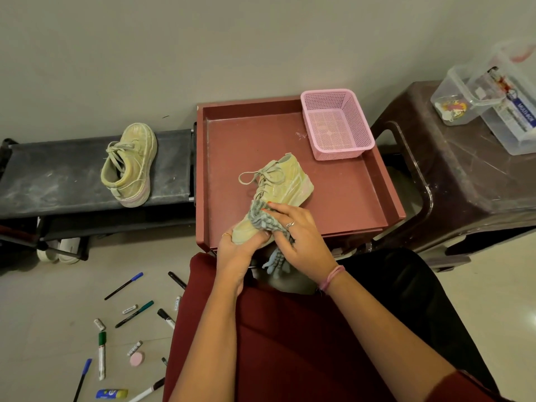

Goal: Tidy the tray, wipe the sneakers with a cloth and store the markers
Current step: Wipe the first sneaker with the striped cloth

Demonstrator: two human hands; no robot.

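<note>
Red tray (362,195) carrying pink basket (338,123) and one sneaker (282,184), dark bench (72,175) bearing second sneaker (130,163), markers (101,355) lying scattered on floor (43,329).

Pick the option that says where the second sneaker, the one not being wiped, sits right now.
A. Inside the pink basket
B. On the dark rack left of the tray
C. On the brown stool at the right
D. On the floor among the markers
B: the second sneaker rests on the dark rack left of the tray, while the hands wipe the other sneaker with the cloth.
</note>
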